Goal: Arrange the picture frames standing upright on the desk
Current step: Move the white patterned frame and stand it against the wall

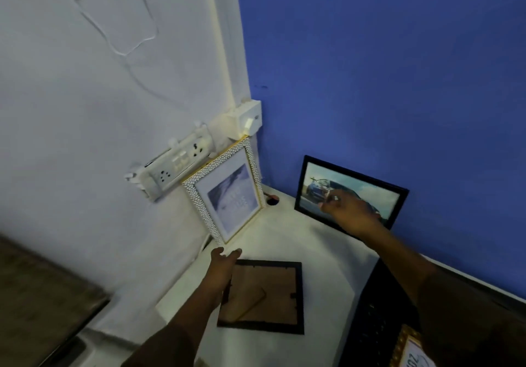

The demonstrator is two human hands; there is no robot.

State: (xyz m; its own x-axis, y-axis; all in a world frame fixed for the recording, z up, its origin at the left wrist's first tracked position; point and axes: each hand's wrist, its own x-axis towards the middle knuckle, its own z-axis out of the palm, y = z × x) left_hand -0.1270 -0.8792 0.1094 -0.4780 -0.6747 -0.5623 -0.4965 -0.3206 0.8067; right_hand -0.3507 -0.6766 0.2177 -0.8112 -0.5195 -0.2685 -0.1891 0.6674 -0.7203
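White desk [284, 241], corner position. White pebbled frame [226, 190]: upright against white wall. Black car-photo frame [350, 193]: upright against blue wall. Black frame [263, 298]: face-down, flat. Left hand [222, 270]: spread, over its near-left corner. Right hand [350, 210]: loosely spread, empty, before car photo.

Home room or small home office corner: white worktop [284, 346] pushed into a corner where a white painted wall [85, 110] meets a blue wall [398, 53]. Surface-mounted socket and switch strip [173, 167] with loose white cable [119, 42] running up the wall. Personal picture frames [227, 193] on the worktop, dark keyboard [375, 324] at right edge
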